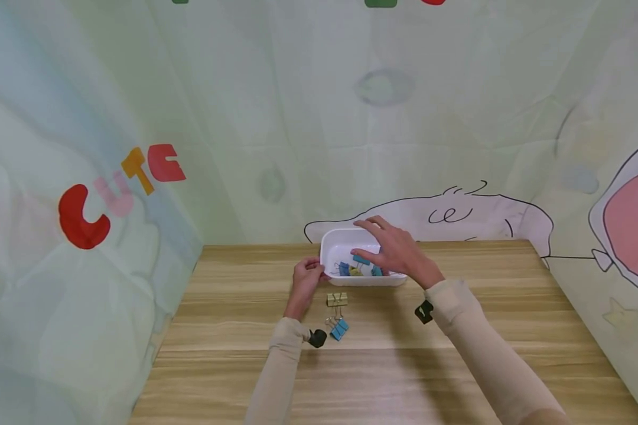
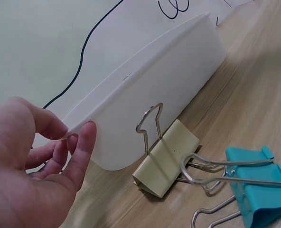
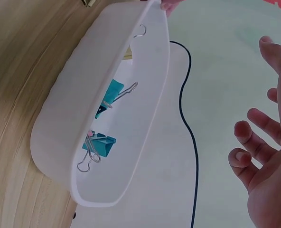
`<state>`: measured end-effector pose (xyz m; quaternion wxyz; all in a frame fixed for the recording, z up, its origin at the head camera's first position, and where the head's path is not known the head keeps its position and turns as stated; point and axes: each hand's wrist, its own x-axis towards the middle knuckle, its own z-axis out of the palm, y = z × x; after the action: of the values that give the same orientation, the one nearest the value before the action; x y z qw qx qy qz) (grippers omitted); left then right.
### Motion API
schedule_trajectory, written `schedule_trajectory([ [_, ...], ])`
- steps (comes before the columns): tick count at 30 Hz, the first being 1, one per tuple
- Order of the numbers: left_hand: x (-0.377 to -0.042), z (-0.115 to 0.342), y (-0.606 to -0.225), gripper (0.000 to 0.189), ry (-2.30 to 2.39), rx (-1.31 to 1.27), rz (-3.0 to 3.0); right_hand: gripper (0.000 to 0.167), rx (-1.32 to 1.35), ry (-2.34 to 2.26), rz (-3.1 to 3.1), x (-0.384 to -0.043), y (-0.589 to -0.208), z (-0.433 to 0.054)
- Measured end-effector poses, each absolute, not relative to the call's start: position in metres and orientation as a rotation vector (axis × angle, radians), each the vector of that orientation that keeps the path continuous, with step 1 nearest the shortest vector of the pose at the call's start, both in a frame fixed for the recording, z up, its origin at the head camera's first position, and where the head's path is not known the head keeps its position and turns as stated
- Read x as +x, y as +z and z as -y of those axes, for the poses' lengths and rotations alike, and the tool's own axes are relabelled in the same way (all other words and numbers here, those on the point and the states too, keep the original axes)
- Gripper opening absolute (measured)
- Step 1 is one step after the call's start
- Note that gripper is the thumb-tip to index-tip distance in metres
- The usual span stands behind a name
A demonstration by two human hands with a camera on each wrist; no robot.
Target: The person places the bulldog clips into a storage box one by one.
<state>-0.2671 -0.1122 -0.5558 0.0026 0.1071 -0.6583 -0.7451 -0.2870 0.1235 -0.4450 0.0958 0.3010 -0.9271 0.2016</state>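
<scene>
A white plastic box (image 1: 367, 282) stands near the back of the table. Its left corner rim is pinched by my left hand (image 1: 304, 284) between thumb and fingertips, as the left wrist view shows. Over the box's right side hovers my right hand (image 1: 400, 251), fingers spread and holding nothing; the right wrist view shows its palm (image 3: 268, 185) bare. Inside the box lie several binder clips, among them a teal one (image 3: 101, 144) and a yellow one (image 1: 355, 271). In front of the box, a yellow binder clip (image 2: 166, 159) and a blue binder clip (image 2: 259, 187) sit on the table.
The wooden table (image 1: 234, 307) meets a printed cloth backdrop (image 1: 266, 118) behind the box. More cloth hangs at the left and right sides. Black straps or mounts (image 1: 317, 338) are at both wrists.
</scene>
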Motion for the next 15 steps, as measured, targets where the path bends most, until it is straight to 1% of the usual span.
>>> schedule_trajectory([
  [15,-0.267,0.113,-0.556,0.032,-2.341,0.345,2.060,0.067,0.979,0.606,2.723,-0.259,-0.463,-0.117],
])
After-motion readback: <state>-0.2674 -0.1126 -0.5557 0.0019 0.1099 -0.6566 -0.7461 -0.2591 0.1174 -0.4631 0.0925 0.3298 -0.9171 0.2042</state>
